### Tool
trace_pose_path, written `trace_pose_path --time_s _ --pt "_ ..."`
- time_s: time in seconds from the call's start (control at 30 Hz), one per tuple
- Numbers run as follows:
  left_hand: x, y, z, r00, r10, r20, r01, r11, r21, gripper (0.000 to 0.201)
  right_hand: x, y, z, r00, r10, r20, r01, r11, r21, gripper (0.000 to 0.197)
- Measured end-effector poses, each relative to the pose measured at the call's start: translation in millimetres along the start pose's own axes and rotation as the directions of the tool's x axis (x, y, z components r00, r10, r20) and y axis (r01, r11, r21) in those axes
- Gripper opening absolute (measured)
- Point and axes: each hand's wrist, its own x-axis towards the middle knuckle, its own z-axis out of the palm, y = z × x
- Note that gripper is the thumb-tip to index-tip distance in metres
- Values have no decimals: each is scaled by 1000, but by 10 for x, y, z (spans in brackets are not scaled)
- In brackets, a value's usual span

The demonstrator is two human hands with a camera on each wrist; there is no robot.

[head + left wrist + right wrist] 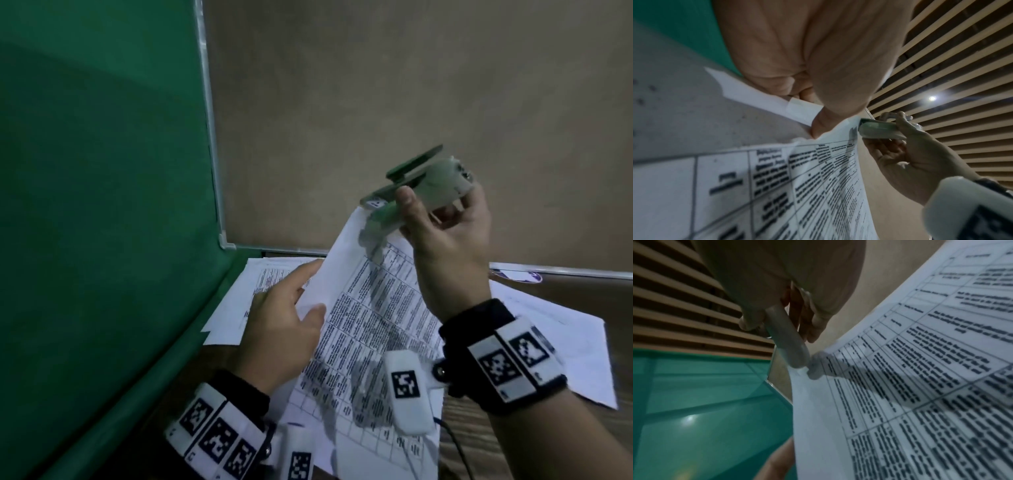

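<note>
Stapler (442, 185), pale green, perhaps plastic, at sheet (370, 308)

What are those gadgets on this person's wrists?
The left hand and right hand are bare; each wrist wears a black strap with white blocks bearing black-and-white square codes and a white camera pod. A thin dark cable leaves the right one.

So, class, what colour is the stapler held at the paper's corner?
The stapler is pale grey-green with a darker green top arm, clearest in the head view.
</note>
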Motion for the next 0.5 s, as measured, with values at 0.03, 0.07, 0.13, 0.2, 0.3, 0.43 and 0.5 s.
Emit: trace_pose_path --time_s 0.03,0.07,0.13,0.2,0.3,0.43,0.5 --pt "-11 25 4 1000 15 7 -15 1000 3 56 -1 16 5 1000 -11 14 11 999 -36 52" --pt "-22 41 10 999 31 16 -31 999 4 58 0 21 8 999 -25 20 26 998 -59 50" --pt "-29 54 31 997 66 27 -66 998 -3 60 11 16 13 998 -52 24 54 995 -81 50" --pt "-26 54 47 996 87 35 -87 996 -5 62 34 8 -5 997 -71 16 71 996 -58 50" --pt "-40 67 58 988 154 26 -154 988 2 63 80 -34 -64 997 -71 -26 70 996 -53 45" --pt "-77 127 56 972 235 19 -235 970 62 61 99 -99 -138 997 -32 -68 26 995 -92 35" --pt "-89 145 72 964 267 12 -267 962 64 58 103 -141 -141 997 -8 -77 3 998 -68 44"
